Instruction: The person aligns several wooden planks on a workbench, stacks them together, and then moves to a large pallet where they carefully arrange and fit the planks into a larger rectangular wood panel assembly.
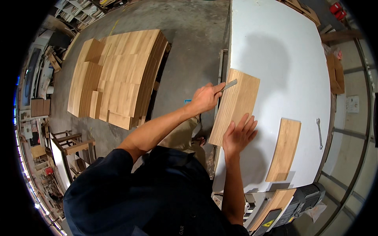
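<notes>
A wood plank with pale, straight grain lies along the left edge of the white table, its near end reaching that edge. My left hand is closed on a flat, grey, file-like metal tool. The index finger stretches along this tool, whose free end lies over the plank's upper part. Whatever part of the tool sits inside the palm is hidden. My right hand lies open on the plank's near right edge, fingers spread, with nothing gripped in it.
A shorter plank and a wrench lie on the table to the right. Beyond its near edge stands a machine with a dark motor and a wood piece. Stacked planks occupy the floor at left.
</notes>
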`<state>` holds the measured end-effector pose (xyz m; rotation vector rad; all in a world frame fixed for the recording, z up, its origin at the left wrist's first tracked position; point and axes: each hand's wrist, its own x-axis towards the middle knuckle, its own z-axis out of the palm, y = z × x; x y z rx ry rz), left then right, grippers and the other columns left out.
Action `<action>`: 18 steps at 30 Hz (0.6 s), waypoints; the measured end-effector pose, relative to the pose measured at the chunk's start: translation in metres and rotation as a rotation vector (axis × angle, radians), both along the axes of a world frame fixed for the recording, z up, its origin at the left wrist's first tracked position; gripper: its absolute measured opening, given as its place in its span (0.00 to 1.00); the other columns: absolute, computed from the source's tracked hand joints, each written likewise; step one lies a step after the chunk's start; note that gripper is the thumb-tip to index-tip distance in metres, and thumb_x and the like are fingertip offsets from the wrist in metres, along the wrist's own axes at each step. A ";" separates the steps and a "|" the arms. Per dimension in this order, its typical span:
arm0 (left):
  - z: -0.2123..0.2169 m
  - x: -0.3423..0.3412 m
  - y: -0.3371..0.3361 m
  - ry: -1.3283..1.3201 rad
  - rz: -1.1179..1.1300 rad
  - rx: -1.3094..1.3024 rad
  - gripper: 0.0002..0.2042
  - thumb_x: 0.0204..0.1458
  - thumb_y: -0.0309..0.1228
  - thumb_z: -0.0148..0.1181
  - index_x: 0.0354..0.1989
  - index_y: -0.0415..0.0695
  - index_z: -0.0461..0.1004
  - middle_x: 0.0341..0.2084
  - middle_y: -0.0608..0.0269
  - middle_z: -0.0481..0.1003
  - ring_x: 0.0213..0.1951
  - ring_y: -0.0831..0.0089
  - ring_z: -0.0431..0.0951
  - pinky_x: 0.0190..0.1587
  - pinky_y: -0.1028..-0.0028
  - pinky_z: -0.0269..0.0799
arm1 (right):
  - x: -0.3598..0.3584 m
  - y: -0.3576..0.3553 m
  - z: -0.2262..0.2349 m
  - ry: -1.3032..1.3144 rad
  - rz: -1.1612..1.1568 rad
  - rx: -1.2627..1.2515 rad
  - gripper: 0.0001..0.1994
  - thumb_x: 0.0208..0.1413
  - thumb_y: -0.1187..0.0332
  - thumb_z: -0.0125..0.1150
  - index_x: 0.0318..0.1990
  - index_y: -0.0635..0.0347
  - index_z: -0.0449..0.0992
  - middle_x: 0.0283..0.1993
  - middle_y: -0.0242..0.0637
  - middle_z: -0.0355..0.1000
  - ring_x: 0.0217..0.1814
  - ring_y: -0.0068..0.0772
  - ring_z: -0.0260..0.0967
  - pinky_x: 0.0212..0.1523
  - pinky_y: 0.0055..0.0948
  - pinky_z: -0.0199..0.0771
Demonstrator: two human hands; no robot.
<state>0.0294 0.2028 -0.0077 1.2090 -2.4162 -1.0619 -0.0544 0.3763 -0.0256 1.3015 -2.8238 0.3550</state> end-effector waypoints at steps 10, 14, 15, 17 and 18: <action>-0.003 -0.029 -0.050 -0.005 -0.072 -0.008 0.19 0.53 0.33 0.51 0.55 0.55 0.68 0.34 0.44 0.73 0.39 0.47 0.73 0.43 0.57 0.70 | -0.002 -0.004 0.008 -0.021 -0.001 -0.047 0.29 0.56 0.58 0.49 0.63 0.63 0.56 0.65 0.58 0.51 0.68 0.62 0.45 0.62 0.61 0.44; -0.001 -0.041 -0.077 -0.031 -0.095 -0.037 0.19 0.53 0.32 0.53 0.56 0.53 0.69 0.33 0.45 0.73 0.39 0.50 0.73 0.43 0.59 0.68 | 0.000 -0.007 0.010 -0.035 -0.019 -0.025 0.29 0.57 0.58 0.47 0.64 0.63 0.55 0.66 0.57 0.50 0.68 0.61 0.45 0.63 0.60 0.42; -0.003 -0.045 -0.088 -0.005 -0.117 -0.044 0.19 0.54 0.32 0.52 0.56 0.53 0.68 0.34 0.45 0.73 0.39 0.50 0.73 0.43 0.59 0.68 | -0.001 -0.008 0.010 -0.040 -0.020 -0.031 0.29 0.57 0.58 0.46 0.64 0.63 0.55 0.66 0.57 0.50 0.68 0.61 0.45 0.64 0.59 0.41; 0.003 -0.052 -0.104 0.004 -0.154 -0.027 0.19 0.55 0.31 0.51 0.57 0.51 0.67 0.35 0.46 0.72 0.39 0.50 0.72 0.44 0.59 0.68 | -0.001 -0.008 0.010 -0.047 -0.032 -0.018 0.29 0.58 0.57 0.46 0.64 0.63 0.55 0.66 0.56 0.50 0.69 0.60 0.44 0.64 0.59 0.40; 0.003 -0.059 -0.113 0.008 -0.170 -0.023 0.19 0.55 0.31 0.51 0.57 0.51 0.67 0.35 0.46 0.72 0.39 0.50 0.72 0.44 0.59 0.68 | -0.001 -0.008 0.011 -0.057 -0.033 -0.006 0.29 0.58 0.57 0.45 0.65 0.62 0.54 0.67 0.55 0.49 0.69 0.59 0.43 0.65 0.58 0.39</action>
